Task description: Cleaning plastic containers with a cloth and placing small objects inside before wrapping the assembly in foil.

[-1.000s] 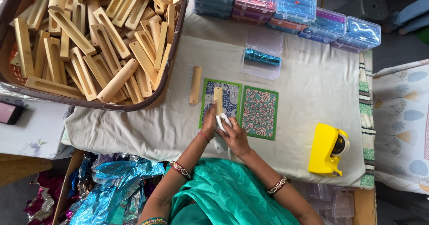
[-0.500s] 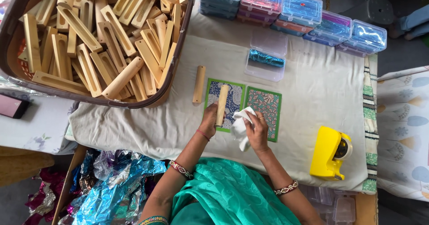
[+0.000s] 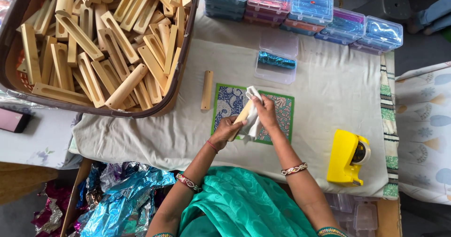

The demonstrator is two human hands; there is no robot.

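Note:
My left hand (image 3: 225, 131) grips the lower end of a slim wooden piece (image 3: 241, 118) that tilts up to the right. My right hand (image 3: 265, 112) presses a white cloth (image 3: 252, 110) around that piece. Both hands hover over two patterned cards with green borders (image 3: 224, 103) lying side by side on the cloth-covered table (image 3: 329, 91). Another wooden piece (image 3: 206, 90) lies flat just left of the cards.
A big brown basket (image 3: 185, 63) heaped with wooden pieces fills the upper left. Stacked clear plastic boxes (image 3: 305, 9) line the back; an open box with blue foil (image 3: 277, 60) sits nearer. A yellow tape dispenser (image 3: 347, 157) stands right. Blue foil (image 3: 127, 194) lies lower left.
The wooden piece has been lifted off the cards and tilted. My right hand has slid the white cloth up along it, away from my body.

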